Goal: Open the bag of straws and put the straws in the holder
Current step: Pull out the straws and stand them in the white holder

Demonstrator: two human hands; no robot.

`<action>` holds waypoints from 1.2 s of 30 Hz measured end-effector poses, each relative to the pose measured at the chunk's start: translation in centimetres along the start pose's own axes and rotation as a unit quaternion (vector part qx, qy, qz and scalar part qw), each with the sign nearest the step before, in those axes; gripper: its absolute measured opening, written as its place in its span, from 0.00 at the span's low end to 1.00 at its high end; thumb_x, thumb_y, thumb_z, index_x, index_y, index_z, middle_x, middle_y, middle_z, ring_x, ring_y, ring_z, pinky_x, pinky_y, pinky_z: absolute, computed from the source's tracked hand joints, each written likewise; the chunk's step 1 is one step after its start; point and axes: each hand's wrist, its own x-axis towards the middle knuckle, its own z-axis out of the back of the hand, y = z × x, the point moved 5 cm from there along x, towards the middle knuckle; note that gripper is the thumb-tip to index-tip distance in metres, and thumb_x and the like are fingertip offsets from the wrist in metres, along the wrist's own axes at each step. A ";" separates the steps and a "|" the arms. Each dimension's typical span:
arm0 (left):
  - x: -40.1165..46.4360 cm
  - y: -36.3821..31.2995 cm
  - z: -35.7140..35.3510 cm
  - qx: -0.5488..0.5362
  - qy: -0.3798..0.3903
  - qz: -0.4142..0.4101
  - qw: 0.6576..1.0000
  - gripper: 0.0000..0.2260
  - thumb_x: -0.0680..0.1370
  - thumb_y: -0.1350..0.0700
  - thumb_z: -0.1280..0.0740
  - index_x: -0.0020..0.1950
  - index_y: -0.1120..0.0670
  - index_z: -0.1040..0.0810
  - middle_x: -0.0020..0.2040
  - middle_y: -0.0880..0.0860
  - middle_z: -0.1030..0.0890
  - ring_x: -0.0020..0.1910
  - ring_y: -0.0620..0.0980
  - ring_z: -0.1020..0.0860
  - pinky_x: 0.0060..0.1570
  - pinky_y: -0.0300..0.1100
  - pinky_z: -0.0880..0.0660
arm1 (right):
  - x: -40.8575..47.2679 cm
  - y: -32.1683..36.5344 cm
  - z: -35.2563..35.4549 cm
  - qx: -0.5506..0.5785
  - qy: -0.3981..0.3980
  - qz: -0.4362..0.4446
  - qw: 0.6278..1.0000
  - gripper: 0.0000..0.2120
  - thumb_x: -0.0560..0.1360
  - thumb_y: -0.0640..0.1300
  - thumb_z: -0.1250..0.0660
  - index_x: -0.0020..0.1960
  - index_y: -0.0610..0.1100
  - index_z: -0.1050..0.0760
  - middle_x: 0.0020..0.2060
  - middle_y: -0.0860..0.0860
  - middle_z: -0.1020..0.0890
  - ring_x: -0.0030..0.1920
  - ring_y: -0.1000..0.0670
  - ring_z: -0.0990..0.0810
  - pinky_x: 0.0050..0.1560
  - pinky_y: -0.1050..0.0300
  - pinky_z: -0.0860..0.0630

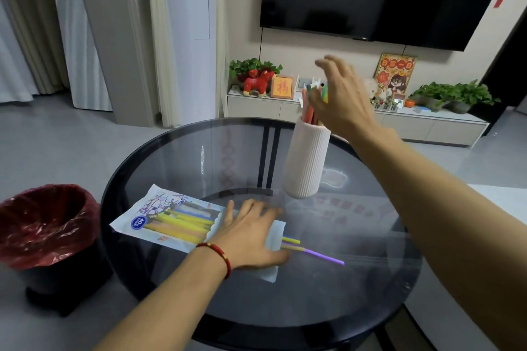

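At far left a black bin lined with red plastic (pixel 47 225) stands beside the round dark glass table (pixel 171 293), probably for the wrapper. The printed clear straw bag (pixel 171 224), marked "40", lies flat, pinned by the left hand (pixel 251 232) with fingers spread, so straws slide out; yellow and purple straws (pixel 313 251) poke from its right end. Farther right, the ribbed white holder (pixel 306 159) holds coloured straws; above it the right hand (pixel 339 97) hovers, fingers loosely spread, pinching nothing I can tell.

Tabletop (pixel 176 162): round, dark glass, black rim. Upon it: printed straw bag (pixel 171 219), flat; purple straw (pixel 322 256) and yellow straw (pixel 291 240) at the bag's mouth; ribbed white holder (pixel 306 162), upright, holding coloured straws (pixel 309 111).
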 end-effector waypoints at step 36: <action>-0.8 -4.0 2.7 0.403 -0.059 -0.175 0.896 0.53 0.67 0.58 0.22 0.80 0.47 0.55 0.72 0.57 0.38 0.71 0.58 0.38 0.66 0.77 0.57 | -26.2 2.3 -9.1 0.595 0.304 -0.497 0.554 0.17 0.83 0.43 0.43 0.57 0.32 0.19 0.37 0.39 0.17 0.31 0.45 0.20 0.29 0.56 0.25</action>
